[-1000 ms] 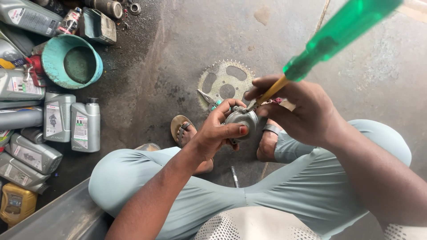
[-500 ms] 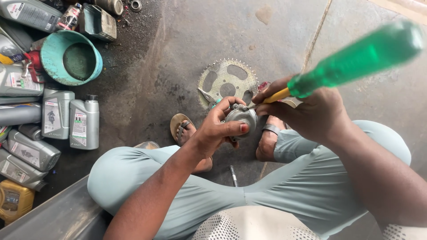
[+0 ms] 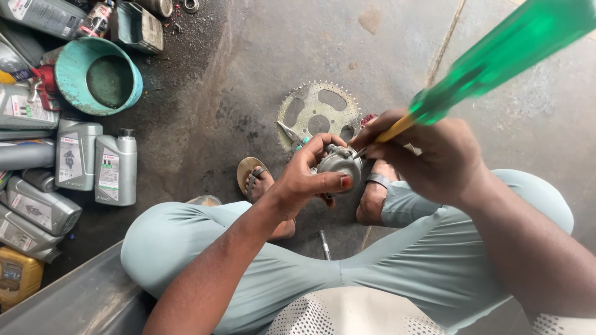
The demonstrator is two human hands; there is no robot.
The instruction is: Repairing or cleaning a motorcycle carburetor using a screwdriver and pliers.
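My left hand (image 3: 305, 177) grips a small round grey metal part (image 3: 340, 162) above my knees. My right hand (image 3: 428, 155) holds a screwdriver (image 3: 490, 59) with a long green see-through handle and a yellow collar; its tip rests on top of the metal part. The handle slants up toward the top right corner. A toothed sprocket (image 3: 318, 113) lies flat on the concrete floor just beyond the hands. I squat in pale green trousers, with sandalled feet (image 3: 253, 177) under the hands.
Several grey oil bottles (image 3: 115, 169) stand and lie along the left edge. A teal bucket (image 3: 98, 75) of dark liquid sits at top left beside a small tin (image 3: 139, 26). A yellow can (image 3: 17, 276) is at bottom left. A metal rod (image 3: 325, 244) lies between my legs.
The green screwdriver handle has swung about, tilting lower and then back up toward the top right. My left hand keeps its hold on the metal part.
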